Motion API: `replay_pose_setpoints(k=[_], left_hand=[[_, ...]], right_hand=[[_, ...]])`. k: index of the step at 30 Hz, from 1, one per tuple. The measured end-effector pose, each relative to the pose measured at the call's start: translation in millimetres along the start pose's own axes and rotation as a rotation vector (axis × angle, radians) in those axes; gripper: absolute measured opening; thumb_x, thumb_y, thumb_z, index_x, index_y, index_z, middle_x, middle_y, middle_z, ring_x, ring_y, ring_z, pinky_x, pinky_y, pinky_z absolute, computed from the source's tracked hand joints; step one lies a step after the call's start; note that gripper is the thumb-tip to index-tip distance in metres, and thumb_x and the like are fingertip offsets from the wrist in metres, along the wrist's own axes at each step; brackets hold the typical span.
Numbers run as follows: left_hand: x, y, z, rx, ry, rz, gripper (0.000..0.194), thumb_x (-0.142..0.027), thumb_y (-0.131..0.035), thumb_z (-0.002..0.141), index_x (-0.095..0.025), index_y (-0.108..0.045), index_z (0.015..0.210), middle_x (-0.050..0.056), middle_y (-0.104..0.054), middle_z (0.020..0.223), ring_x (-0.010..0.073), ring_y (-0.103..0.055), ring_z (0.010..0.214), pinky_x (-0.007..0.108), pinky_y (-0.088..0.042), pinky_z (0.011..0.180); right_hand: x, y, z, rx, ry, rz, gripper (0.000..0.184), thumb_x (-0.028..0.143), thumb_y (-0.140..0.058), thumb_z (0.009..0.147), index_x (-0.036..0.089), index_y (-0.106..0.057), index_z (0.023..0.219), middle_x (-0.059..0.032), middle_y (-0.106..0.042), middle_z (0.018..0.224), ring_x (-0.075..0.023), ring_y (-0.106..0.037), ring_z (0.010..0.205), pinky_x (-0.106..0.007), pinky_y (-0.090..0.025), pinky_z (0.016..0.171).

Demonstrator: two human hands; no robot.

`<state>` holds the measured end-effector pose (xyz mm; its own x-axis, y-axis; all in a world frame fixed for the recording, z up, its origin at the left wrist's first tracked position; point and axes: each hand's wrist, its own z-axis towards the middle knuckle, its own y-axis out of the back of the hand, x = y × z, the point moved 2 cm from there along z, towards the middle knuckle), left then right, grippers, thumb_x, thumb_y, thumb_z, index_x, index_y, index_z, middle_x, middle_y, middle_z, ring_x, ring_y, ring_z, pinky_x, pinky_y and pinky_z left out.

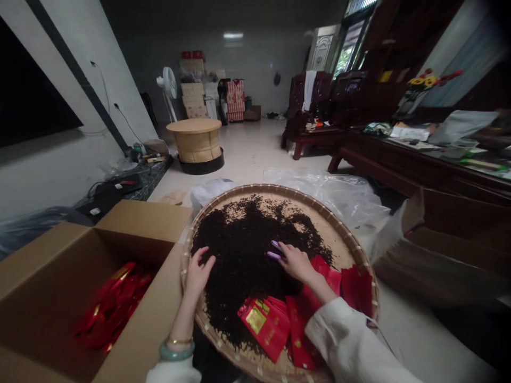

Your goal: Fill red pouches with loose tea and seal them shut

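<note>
A round woven bamboo tray (351, 242) lies in front of me, covered with a dark heap of loose tea leaves (247, 239). My left hand (198, 274) rests on the left side of the heap, fingers spread and flat. My right hand (293, 260) lies on the leaves near the middle, fingers stretched out, purple nails showing. Several red and gold packets (267, 324) sit on the tray's near edge under my right forearm. Neither hand grips anything.
An open cardboard box (51, 266) at my left holds more red packets (112, 306). Clear plastic sheeting (343, 194) lies behind the tray. A dark wooden table (419, 159) and another carton (451, 223) stand at the right; a round wooden stool (197, 141) and fan (168, 85) farther back.
</note>
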<state>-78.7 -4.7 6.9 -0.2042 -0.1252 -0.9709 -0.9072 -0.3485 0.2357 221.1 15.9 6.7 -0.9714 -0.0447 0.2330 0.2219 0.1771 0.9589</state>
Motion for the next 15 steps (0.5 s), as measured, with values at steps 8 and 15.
replay_pose_setpoints(k=[8,15], left_hand=[[10,-17.0,19,0.379,-0.034,1.11,0.099,-0.04,-0.076,0.059,-0.016,-0.03,0.144,0.029,-0.019,0.151,0.0474,-0.029,0.134,0.052,-0.027,0.104],[5,-37.0,7,0.457,-0.046,1.032,0.114,-0.032,-0.078,0.055,-0.018,-0.013,0.148,0.031,-0.024,0.147,0.0476,-0.038,0.129,0.051,-0.034,0.098]], right_hand=[[-30,-2,8,-0.144,-0.064,0.04,0.055,0.025,-0.05,0.088,0.015,-0.034,0.139,-0.0161,-0.056,0.116,-0.026,-0.055,0.102,-0.033,-0.041,0.083],[-39,3,6,-0.265,-0.092,-0.007,0.062,0.018,-0.053,0.082,0.01,-0.034,0.141,-0.0234,-0.048,0.127,-0.0341,-0.048,0.114,-0.044,-0.039,0.092]])
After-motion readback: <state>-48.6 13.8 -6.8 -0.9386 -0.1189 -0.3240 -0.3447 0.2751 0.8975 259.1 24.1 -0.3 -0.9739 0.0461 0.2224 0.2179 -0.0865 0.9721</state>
